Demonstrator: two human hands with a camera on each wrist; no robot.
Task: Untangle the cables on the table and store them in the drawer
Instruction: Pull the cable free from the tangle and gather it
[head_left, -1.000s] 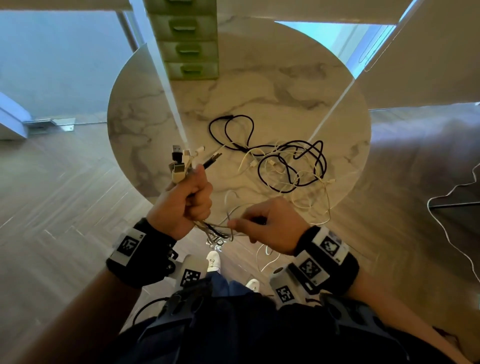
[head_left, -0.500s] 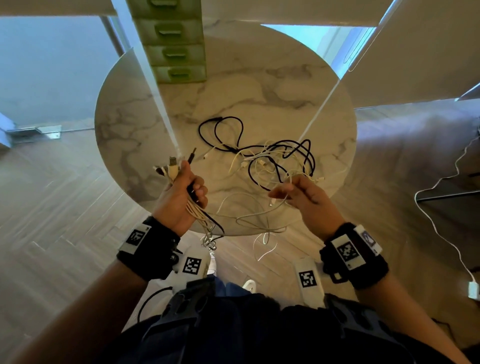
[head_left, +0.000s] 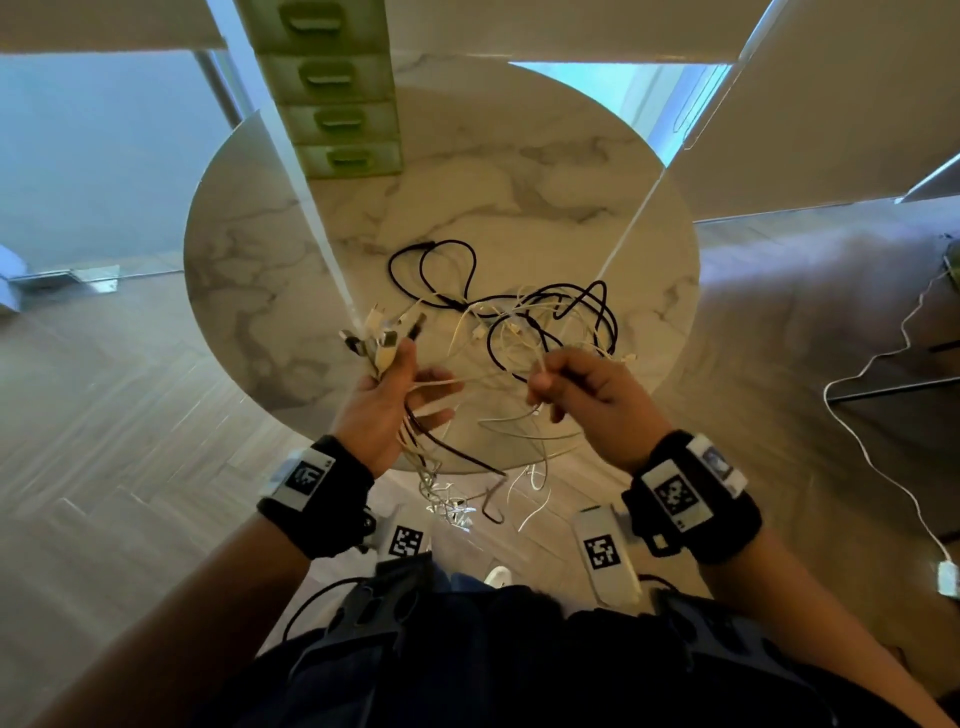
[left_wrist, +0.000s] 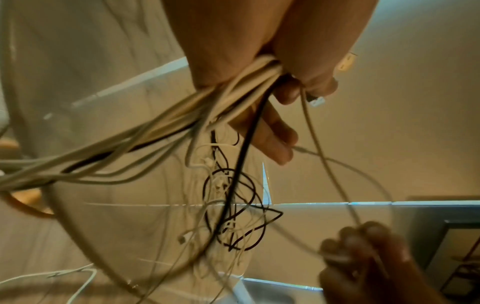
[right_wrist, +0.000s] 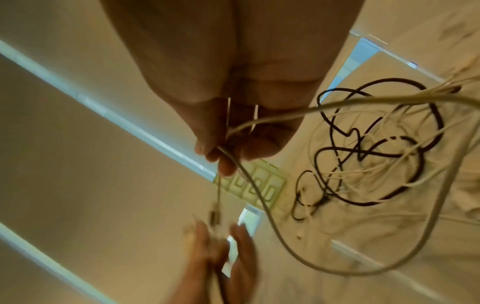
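Cables (head_left: 524, 325), black and white, lie in a loose tangle on the round marble table (head_left: 519, 197), toward our near side of it, with several strands trailing off the near edge and hanging toward the wooden floor (head_left: 104, 426). Our left hand (head_left: 384, 400) grasps a bunch of cable ends (head_left: 382, 338) between thumb and palm, the plugs sticking up past the thumb, while its other fingers are spread out more loosely; the left wrist view shows white cords and one black cord (left_wrist: 241, 148) gathered in that grasp and running down to the tangle. Our right hand (head_left: 587, 400) is held just beside the left, above the near edge of the table, and pinches a thin white cable (right_wrist: 249, 174) between thumb and fingertips. That cable sweeps away in a wide loop toward the pile. A small green drawer unit (head_left: 337, 98) stands at the far side of the table, well apart from the tangle, and all the drawers we see are closed.
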